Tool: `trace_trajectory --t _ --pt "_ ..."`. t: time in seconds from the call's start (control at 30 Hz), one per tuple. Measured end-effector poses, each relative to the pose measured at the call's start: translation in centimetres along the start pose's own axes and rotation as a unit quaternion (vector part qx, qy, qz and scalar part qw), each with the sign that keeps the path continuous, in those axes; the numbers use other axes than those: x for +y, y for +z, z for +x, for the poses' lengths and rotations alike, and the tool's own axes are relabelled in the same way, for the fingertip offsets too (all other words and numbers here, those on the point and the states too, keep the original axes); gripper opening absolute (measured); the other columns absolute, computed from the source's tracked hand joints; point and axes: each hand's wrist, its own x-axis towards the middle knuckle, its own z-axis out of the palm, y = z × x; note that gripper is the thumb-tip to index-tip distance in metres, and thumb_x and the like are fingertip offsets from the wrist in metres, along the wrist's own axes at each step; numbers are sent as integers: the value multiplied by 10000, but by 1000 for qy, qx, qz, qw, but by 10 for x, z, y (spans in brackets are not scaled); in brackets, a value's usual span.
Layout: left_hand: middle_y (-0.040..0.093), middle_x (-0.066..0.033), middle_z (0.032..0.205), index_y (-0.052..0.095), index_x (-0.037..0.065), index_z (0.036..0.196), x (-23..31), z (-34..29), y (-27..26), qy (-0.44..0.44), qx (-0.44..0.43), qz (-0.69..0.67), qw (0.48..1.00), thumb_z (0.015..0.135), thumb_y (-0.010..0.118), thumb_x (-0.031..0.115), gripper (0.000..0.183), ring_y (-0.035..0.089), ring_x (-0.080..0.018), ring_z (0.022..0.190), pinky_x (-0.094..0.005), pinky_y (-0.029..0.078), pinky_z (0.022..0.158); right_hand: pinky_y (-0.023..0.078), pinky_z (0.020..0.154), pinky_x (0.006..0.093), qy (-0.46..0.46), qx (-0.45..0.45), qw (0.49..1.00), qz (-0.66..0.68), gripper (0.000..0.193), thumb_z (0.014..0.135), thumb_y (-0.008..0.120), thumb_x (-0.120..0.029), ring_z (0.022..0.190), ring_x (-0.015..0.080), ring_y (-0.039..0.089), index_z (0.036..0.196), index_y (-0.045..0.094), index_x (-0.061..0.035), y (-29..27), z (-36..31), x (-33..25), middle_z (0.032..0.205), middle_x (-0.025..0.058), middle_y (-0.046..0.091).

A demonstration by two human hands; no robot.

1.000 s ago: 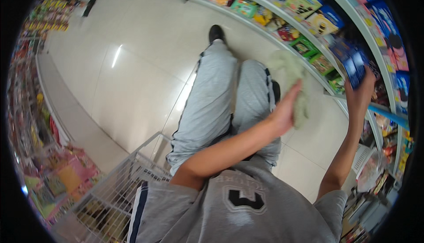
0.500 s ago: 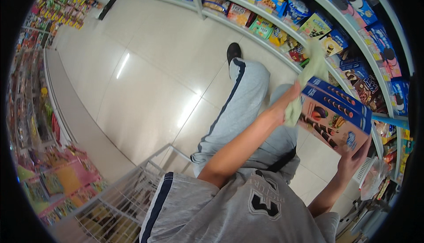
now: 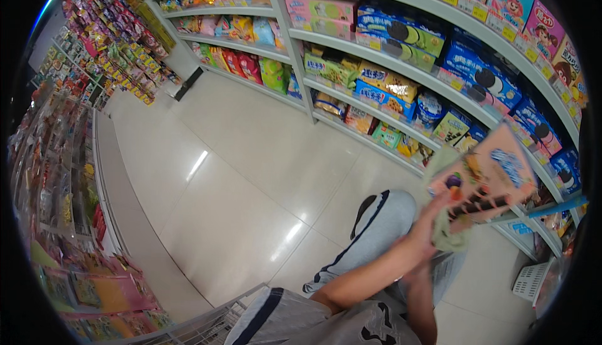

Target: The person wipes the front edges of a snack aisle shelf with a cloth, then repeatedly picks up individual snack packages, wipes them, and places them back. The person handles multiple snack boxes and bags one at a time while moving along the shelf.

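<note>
A peach-coloured box of wafer rolls (image 3: 511, 185), with pictures of fruit and dark rolls on its face, is tilted up in front of the shelves on my right. My left hand (image 3: 431, 223) is closed on the box's near left side. A pale green cloth (image 3: 453, 240) is bunched at that same hand, hanging below the box and showing behind its left edge. Just under my left wrist is my right hand (image 3: 416, 274), smeared by motion. Its fingers are hidden behind my left hand, and whether it touches the cloth or box does not show.
Grey shelves (image 3: 376, 44) full of biscuit boxes and snack bags curve along the far side and right. A wire rack (image 3: 213, 323) stands at the lower left, beside packets (image 3: 100, 245). A white plastic basket (image 3: 530, 280) sits at the right. Tiled floor (image 3: 244, 151) lies ahead.
The view has tilted up toward the shelves. The box has turned so its broad face shows. My right hand has left the box's lower right corner and come in below my left wrist.
</note>
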Motion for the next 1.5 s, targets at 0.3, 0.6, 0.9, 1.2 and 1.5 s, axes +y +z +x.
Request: trace_trajectory --t 0.3,0.6,0.9,1.2,1.5 --pt "512 -84 1225 361 63 1313 -127 -51 55 -231 -109 -31 966 873 617 282 554 549 -169 1084 -344 501 873 430 689 221 331 -327 885 -3 261 950 497 -248 729 74 510 881 568 -6 58 -38 80 787 1 576" --pt "513 -98 1203 339 56 1316 -191 -75 41 -302 -40 23 952 849 648 240 589 555 -188 1073 -346 514 868 368 642 218 170 -394 884 -187 196 944 536 -197 712 34 411 837 516 -34 57 -25 57 745 -52 478" --pt "517 -104 1206 348 36 1317 -213 -87 32 -308 -51 62 948 849 641 222 582 543 -190 1095 -348 502 897 408 661 217 179 -462 862 -108 255 963 502 -272 739 54 474 927 549 -24 73 -37 47 788 -27 543" --pt "518 -109 1210 342 23 1320 -221 -94 40 -316 -61 55 945 854 629 193 573 558 -184 1067 -328 496 896 445 701 231 161 -332 925 -90 244 946 524 -251 785 81 522 1005 569 -19 56 -65 5 842 3 587" --pt "588 -61 991 491 30 1143 -152 -60 6 -95 -67 371 921 861 623 194 353 613 -139 881 -298 541 744 361 895 383 -193 224 935 -196 556 836 548 -477 1025 213 500 1219 434 -90 -72 -133 -171 1144 93 498"
